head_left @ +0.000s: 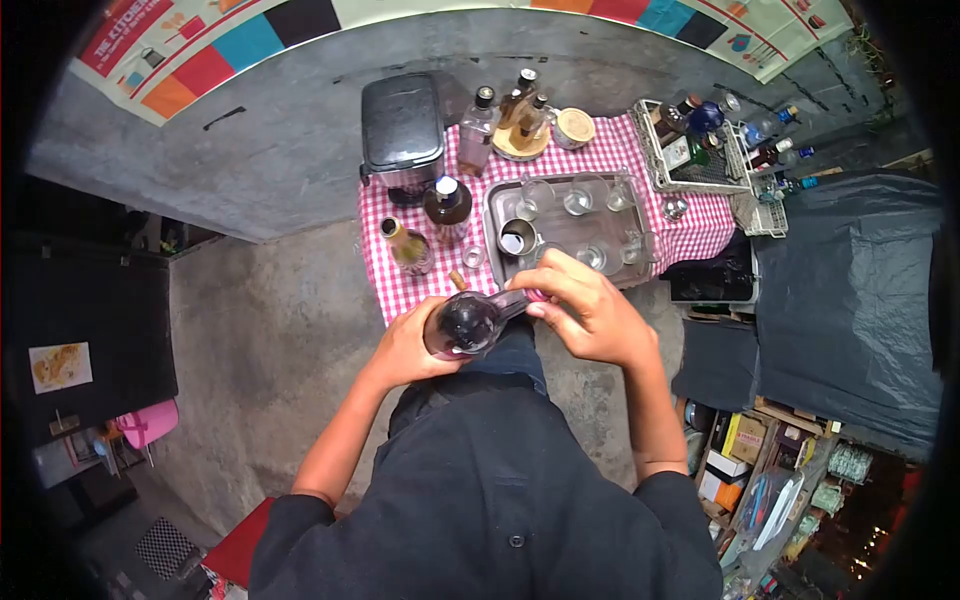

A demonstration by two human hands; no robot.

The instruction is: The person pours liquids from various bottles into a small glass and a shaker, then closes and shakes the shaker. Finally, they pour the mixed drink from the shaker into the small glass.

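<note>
My left hand (pixel 405 345) is wrapped round the body of a dark glass bottle (pixel 468 325), which is tilted with its neck toward the right. At the mouth end, the fingers of my right hand (pixel 592 312) pinch a pinkish-purple cap (pixel 538 295); whether it is loose from the neck cannot be seen. Just beyond the bottle lie a cork (pixel 457 280) and a small clear glass (pixel 473 257) on the checked cloth (pixel 380 290). A metal cup (pixel 517 237) with dark liquid stands at the left of the tray (pixel 650 265), partly behind my right hand.
Several clear glasses (pixel 578 200) stand on the tray. A gold-necked bottle (pixel 408 248), a dark bottle (pixel 448 208) and a black-lidded bin (pixel 402 125) are on the left. Farther back are a clear bottle (pixel 478 135) and a bottle-filled basket (pixel 690 180).
</note>
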